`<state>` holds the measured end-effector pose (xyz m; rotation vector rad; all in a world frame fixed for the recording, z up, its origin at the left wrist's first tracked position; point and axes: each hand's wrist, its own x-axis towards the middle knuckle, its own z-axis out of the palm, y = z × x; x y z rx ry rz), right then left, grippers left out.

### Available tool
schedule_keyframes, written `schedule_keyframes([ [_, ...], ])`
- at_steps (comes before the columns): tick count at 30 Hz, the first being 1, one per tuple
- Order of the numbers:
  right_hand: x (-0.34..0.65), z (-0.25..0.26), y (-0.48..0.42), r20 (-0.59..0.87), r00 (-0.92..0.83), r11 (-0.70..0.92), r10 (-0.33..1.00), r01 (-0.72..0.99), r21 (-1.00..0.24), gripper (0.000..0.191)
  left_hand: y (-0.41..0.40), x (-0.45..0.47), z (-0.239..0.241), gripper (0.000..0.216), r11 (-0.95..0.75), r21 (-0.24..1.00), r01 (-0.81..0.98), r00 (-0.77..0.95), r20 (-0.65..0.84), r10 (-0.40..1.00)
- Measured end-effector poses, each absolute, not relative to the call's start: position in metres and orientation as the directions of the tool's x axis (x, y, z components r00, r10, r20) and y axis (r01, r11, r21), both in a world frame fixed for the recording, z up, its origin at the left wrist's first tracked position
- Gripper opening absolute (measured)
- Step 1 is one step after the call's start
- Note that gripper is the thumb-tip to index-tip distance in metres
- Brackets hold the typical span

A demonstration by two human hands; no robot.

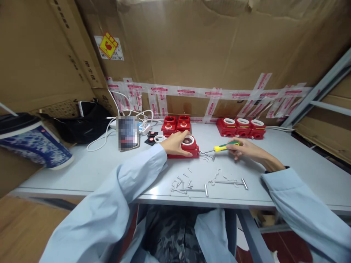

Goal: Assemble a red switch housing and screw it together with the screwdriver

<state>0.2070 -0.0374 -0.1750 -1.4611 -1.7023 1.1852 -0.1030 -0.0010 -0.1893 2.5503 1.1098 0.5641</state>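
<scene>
My left hand point(177, 143) grips a red housing with white rings point(193, 150) on the table, fingers over its top and thumb along the front. In my right hand point(244, 149) is a screwdriver point(221, 147) with a green and yellow handle. Its shaft points left, and the tip is at the right end of the housing; whether it sits in a screw I cannot tell. Close to the tip lies a small metal T-shaped rod point(213, 157). Nearer the front edge are several loose screws point(181, 182) and two more metal T-shaped rods point(245, 183), point(206, 190) with thin white strings.
Behind stand red units with red buttons point(168, 126) and, at right, a red housing with three white rings point(242, 126). Left are black square plates point(151, 138), a phone point(128, 133), white cables point(109, 137), a black bag point(82, 124) and a large cup point(35, 140). Cardboard point(192, 47) walls the back.
</scene>
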Motion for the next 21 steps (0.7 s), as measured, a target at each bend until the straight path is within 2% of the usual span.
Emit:
schedule_keyframes([
  [4,0.208,-0.177,-0.039,-0.140,-0.246,0.030,0.959,0.581,-0.813,0.040,-0.013,-0.099,-0.183,0.072,-0.767,0.134,0.627,0.727,0.253,0.639],
  [6,0.207,-0.178,-0.038,-0.151,-0.240,0.030,0.959,0.615,-0.788,0.042,-0.019,-0.095,-0.180,0.062,-0.819,-0.019,0.574,0.798,0.240,0.553],
  [8,0.207,-0.180,-0.038,-0.164,-0.231,0.011,0.959,0.609,-0.793,0.043,-0.024,-0.091,-0.178,0.047,-0.845,-0.107,0.524,0.845,0.188,0.500],
  [12,0.206,-0.182,-0.039,-0.183,-0.206,-0.040,0.961,0.555,-0.831,0.041,-0.028,-0.083,-0.175,0.033,-0.839,-0.159,0.521,0.853,0.113,0.509],
  [17,0.210,-0.182,-0.038,-0.184,-0.243,-0.042,0.952,0.494,-0.868,0.027,-0.028,-0.080,-0.175,0.025,-0.825,-0.214,0.524,0.852,0.104,0.514],
  [21,0.216,-0.186,-0.033,-0.194,-0.297,-0.045,0.935,0.444,-0.895,0.027,-0.028,-0.079,-0.176,0.023,-0.826,-0.223,0.517,0.856,0.109,0.506],
])
